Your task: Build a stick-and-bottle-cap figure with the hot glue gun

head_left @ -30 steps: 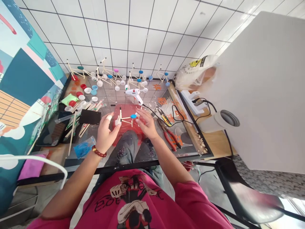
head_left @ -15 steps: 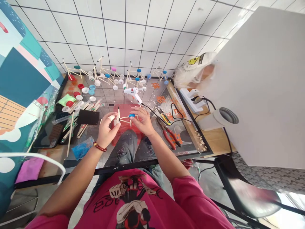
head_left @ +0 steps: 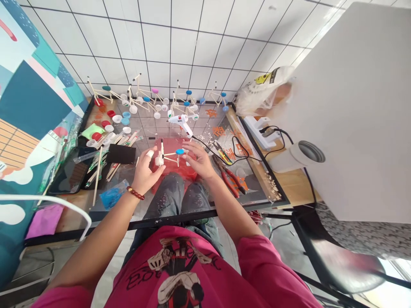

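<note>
A small stick model [head_left: 171, 155] with a blue cap seat [head_left: 180, 152] and white caps stands on the glass table between my hands. My left hand [head_left: 146, 171] is at its left side, thumb and fingers apart beside the white cap [head_left: 159, 161]. To the right, my right hand [head_left: 198, 161] has its fingers spread near the blue cap, without a grip on it. Whether a fingertip touches the model is hard to tell. Just behind lies a white glue gun [head_left: 181, 122], its cable running right.
Several similar stick models [head_left: 146, 99] line the back edge. Loose caps [head_left: 126, 121], sticks [head_left: 128, 141], a black block [head_left: 121, 154], a phone [head_left: 69, 171] and a blue bag [head_left: 112, 195] lie left. Red-handled pliers [head_left: 231, 179], cutters [head_left: 223, 154] and a power strip [head_left: 261, 132] are right.
My right hand has let go of the blue cap and moved slightly right. The fingers of my left hand have opened away from the model. The view has shifted slightly.
</note>
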`<control>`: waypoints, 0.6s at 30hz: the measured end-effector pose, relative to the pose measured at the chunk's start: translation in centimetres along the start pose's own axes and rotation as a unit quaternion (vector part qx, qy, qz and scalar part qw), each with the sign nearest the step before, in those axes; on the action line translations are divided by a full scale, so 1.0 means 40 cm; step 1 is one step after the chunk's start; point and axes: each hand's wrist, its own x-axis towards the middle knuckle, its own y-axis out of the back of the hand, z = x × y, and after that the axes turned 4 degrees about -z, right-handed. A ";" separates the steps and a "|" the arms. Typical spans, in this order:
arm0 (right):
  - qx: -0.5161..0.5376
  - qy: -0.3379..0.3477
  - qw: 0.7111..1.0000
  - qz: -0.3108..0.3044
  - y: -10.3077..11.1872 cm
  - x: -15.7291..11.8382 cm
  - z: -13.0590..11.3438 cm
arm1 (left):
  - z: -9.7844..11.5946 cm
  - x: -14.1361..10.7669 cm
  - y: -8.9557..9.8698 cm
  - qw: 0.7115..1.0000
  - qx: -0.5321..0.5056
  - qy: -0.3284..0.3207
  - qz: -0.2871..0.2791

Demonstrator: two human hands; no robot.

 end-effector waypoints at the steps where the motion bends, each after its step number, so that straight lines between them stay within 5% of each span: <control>1: 0.011 0.004 1.000 0.001 0.002 0.000 0.003 | -0.001 -0.001 0.000 1.000 0.002 0.001 0.000; 18: 0.002 0.048 0.999 0.003 -0.012 0.022 -0.007 | -0.025 0.007 -0.018 1.000 -0.001 -0.014 -0.023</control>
